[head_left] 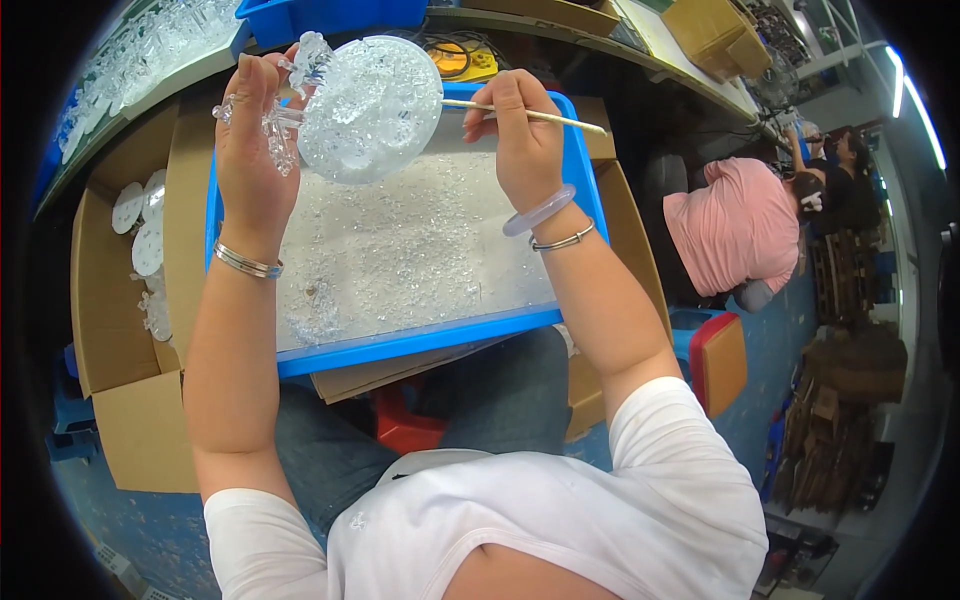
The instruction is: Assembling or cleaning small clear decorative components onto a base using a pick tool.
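Note:
My left hand (248, 165) is closed at the edge of a round, clear-and-white plastic disc (372, 110), with its fingers among clear branching plastic pieces (310, 62) at the disc's left side. Tiny transparent bits lie across the disc's face. My right hand (527, 145) pinches a thin pale wooden stick (570, 123), whose left end reaches the disc's right edge. Both hands are above a blue-rimmed tray (430, 340) with many small clear fragments scattered over its pale bottom. Whether the stick's tip touches the disc I cannot tell.
An open cardboard box (120, 320) at the left contains several round discs (148, 246). Clear plastic parts (150, 60) are heaped on the far-left bench beside a blue bin (330, 15). A yellow-and-black object (465, 60) lies behind the tray. A person in a pink shirt (740, 225) sits at the right.

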`<state>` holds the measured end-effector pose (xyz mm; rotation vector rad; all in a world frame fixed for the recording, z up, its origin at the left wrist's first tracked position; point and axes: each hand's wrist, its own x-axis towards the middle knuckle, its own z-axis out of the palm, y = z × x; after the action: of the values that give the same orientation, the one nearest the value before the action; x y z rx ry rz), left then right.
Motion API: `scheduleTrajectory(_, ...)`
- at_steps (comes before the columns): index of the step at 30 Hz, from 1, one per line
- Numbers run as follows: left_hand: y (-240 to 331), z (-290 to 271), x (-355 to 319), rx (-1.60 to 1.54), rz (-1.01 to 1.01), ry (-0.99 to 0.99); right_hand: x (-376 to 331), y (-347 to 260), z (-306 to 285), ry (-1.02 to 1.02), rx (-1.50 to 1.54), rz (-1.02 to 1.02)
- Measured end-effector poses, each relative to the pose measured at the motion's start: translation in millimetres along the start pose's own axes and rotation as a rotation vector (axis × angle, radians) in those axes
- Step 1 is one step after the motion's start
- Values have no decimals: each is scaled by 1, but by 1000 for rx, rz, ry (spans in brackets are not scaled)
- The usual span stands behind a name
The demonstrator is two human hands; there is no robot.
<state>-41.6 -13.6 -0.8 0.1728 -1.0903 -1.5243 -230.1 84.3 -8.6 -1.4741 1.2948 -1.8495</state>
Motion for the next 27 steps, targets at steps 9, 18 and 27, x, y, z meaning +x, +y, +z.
scheduleTrajectory(9,0,4,0,23,53,5,-3,-3,1,-61,-41,34)
scheduleTrajectory(18,1,4,1,-38,1,14,-4,-3,3,-70,-33,47)
scheduleTrajectory(27,4,4,3,3,48,-46,-5,-3,4,-107,-16,71)
